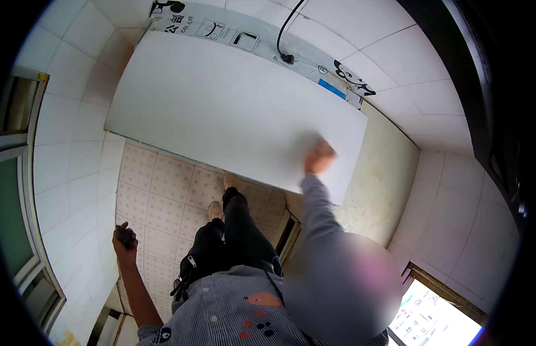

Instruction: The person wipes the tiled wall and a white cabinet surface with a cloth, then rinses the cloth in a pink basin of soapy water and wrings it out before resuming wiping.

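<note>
A large white board [233, 104] lies flat on a pale surface before me. My right hand [319, 156] is over the board's near right part, blurred, with its fingers curled; whether it holds anything, or touches the board, I cannot tell. Low at the left, away from the board and over the tiled floor, my left hand [126, 240] grips a small dark object [125, 236] whose kind is unclear.
A black cable with a plug [287, 59] rests on printed plastic wrapping [224, 32] behind the board. A blue strip [332, 89] lies by the far edge. Tiled walls [69, 147] enclose the space. A window [436, 315] is at lower right.
</note>
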A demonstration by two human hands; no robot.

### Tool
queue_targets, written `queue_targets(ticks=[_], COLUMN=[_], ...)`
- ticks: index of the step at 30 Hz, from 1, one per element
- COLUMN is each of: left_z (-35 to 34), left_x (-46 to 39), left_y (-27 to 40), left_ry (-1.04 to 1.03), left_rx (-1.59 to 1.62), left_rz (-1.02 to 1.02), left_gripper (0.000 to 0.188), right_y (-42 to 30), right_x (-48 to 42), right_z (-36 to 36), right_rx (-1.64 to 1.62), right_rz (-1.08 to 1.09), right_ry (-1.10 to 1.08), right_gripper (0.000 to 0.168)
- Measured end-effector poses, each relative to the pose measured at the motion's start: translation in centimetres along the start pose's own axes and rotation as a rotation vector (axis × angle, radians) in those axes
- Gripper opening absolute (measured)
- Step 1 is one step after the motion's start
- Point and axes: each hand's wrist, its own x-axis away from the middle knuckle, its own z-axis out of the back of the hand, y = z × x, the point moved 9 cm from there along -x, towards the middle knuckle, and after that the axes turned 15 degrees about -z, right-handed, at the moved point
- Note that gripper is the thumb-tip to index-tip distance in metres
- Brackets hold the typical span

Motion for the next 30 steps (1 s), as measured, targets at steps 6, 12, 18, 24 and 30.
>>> queue_targets(ticks=[6, 12, 18, 24, 30], left_z=[-12.2, -16.2, -20.3, -22.4, -19.7], left_x=[-2.3, -3.4, -4.1, -3.1, -4.1], left_y=[1.4, 0.6, -4.5, -3.2, -3.5], left_ry=[-0.201, -0.203, -0.261, -0.274, -0.175], left_rx=[-0.126, -0.106, -0.031, -0.055, -0.009], left_rz=[-0.002, -0.029, 0.081, 0.007, -0.002], left_gripper=[0.041, 0.041, 0.042, 0.041, 0.041], right_y=[-22.0, 0.3, 3.8, 14.0, -2.0], right_x=[16.0, 6.2, 10.8, 1.0, -4.6], right_z=[-13.2, 2.8, 7.7, 10.2, -3.3], right_rx=[0.027, 0.182, 0.285, -0.184, -0.001], right_rz=[0.341, 0.099, -0.002, -0.499, -0.052], right_ry=[-0.616, -0.177, -0.175, 0.050, -0.042], right_gripper=[0.027, 0.035, 0.040, 0.028, 0.027])
